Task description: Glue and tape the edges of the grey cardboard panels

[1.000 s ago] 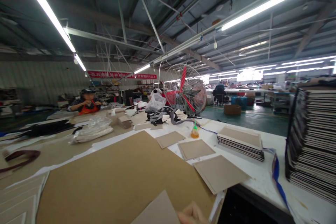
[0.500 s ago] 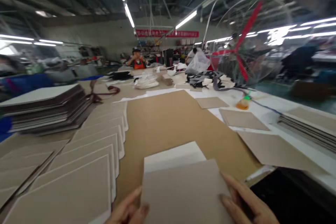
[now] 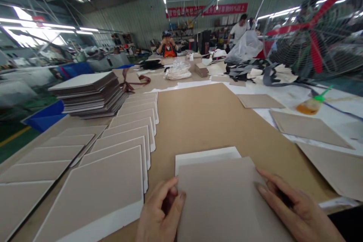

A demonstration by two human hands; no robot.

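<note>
A grey cardboard sheet [image 3: 224,200] lies on top of a white sheet [image 3: 207,154] at the near edge of the table. My left hand [image 3: 160,215] rests at the grey sheet's left edge, fingers together and touching it. My right hand [image 3: 295,206] lies on its right edge with the fingers stretched out flat. Both sheets sit on a large brown board [image 3: 215,121].
Overlapping rows of grey-and-white sheets [image 3: 124,147] fan out to the left. A stack of boards [image 3: 87,92] stands behind them. Loose grey sheets [image 3: 306,126], a glue bottle [image 3: 310,105] and a red-bladed fan [image 3: 317,34] are on the right. A person in orange [image 3: 168,47] sits at the far end.
The view has swung left and down from the fan side to the sheets in front of me. Both hands have come into view on the grey sheet, laid over the white one.
</note>
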